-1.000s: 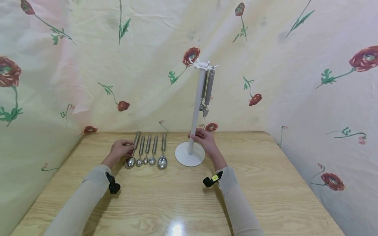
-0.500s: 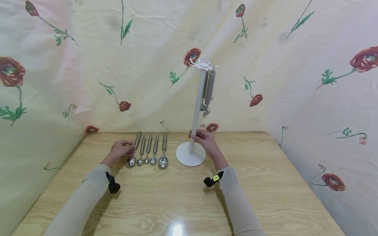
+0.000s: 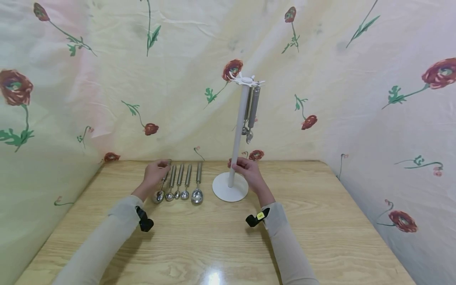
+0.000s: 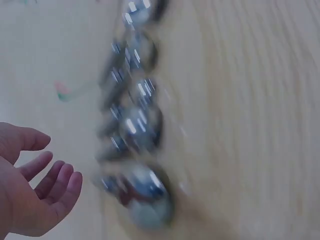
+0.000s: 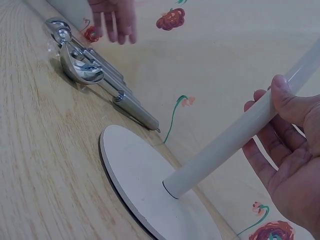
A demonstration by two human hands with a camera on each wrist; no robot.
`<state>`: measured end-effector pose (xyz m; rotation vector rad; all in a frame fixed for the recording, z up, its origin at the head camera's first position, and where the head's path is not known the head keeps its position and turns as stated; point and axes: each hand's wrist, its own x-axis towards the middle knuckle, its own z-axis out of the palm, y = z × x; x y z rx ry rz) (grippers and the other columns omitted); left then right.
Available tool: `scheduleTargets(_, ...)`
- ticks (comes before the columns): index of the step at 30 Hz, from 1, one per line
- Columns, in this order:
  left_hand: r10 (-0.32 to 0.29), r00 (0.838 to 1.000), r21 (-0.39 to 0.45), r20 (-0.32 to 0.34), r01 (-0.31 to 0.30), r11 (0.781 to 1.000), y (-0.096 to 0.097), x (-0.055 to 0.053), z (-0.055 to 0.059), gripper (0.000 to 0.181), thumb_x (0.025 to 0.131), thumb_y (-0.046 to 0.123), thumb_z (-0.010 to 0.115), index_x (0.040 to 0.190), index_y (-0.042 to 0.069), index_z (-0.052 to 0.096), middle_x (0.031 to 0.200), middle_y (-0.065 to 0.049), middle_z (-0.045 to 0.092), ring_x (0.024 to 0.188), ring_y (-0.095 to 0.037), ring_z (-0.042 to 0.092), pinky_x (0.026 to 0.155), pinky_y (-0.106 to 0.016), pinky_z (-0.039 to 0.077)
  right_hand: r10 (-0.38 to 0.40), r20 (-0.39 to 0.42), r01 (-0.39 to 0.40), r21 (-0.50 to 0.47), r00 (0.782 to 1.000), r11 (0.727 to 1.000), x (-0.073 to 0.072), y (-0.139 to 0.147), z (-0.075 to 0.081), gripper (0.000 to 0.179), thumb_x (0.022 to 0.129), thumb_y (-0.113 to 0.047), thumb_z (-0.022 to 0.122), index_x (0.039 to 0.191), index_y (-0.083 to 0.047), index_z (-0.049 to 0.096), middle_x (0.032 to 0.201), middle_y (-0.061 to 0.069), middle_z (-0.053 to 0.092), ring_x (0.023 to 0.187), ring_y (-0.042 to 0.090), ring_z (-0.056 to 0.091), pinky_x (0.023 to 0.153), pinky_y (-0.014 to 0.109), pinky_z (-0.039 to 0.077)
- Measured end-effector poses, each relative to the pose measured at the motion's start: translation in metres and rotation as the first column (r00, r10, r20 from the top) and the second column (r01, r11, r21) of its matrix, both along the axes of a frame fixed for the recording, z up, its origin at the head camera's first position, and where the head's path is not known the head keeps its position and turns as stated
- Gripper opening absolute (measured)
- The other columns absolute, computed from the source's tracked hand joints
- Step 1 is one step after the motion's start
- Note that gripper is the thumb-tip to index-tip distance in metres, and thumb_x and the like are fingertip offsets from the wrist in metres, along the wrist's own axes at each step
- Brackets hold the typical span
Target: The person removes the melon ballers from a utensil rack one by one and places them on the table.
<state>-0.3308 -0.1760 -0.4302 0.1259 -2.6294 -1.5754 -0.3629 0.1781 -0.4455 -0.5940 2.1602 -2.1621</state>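
My left hand [image 3: 155, 172] is over the handle of the leftmost steel scoop [image 3: 158, 197], covering part of it in the head view. In the left wrist view its fingers are loosely bent with nothing between them. Several steel scoops of differing sizes lie side by side, bowls towards me; the rightmost scoop [image 3: 197, 196] has a large bowl. My right hand [image 3: 251, 174] grips the white pole [image 5: 225, 142] of an upright utensil stand, thumb on one side and fingers on the other. Two steel-handled utensils [image 3: 253, 109] hang from the stand's hooked top [image 3: 246, 80].
The stand's round white base [image 3: 221, 192] rests on the wood-grain table [image 3: 199, 237], right of the scoops. A flowered cloth [image 3: 171, 79] hangs behind the table and along both sides.
My left hand has moved away from me and a little right, from beside the leftmost scoop's neck to the top of its handle. The right hand keeps its grip on the pole.
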Motion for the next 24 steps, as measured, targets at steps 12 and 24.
scheduleTargets(12, -0.186, 0.939, 0.097, -0.29, 0.222, 0.97, 0.071, 0.006, 0.071, 0.037, 0.101, 0.016, 0.064, 0.135, 0.002, 0.062, 0.126, -0.022, 0.066, 0.113, -0.034, 0.064, 0.088, -0.027, 0.057, -0.055, 0.007, 0.055, -0.002, 0.998, 0.998, 0.001, -0.003, 0.001, 0.032, 0.098, -0.005, 0.066, 0.125, 0.012, 0.065, 0.1, 0.0, 0.078, 0.099, 0.009, 0.071, 0.097, 0.03, 0.057)
scheduleTargets(24, -0.294, 0.799, 0.152, -0.524, 0.427, 0.891, 0.142, 0.02, 0.136, 0.034, 0.101, 0.012, 0.065, 0.132, 0.0, 0.063, 0.12, -0.018, 0.07, 0.109, -0.028, 0.068, 0.09, -0.03, 0.06, -0.125, 0.023, 0.126, -0.034, 0.992, 0.991, 0.001, -0.004, 0.002, 0.033, 0.095, -0.005, 0.07, 0.123, 0.012, 0.066, 0.099, 0.002, 0.079, 0.096, 0.01, 0.073, 0.094, 0.031, 0.059)
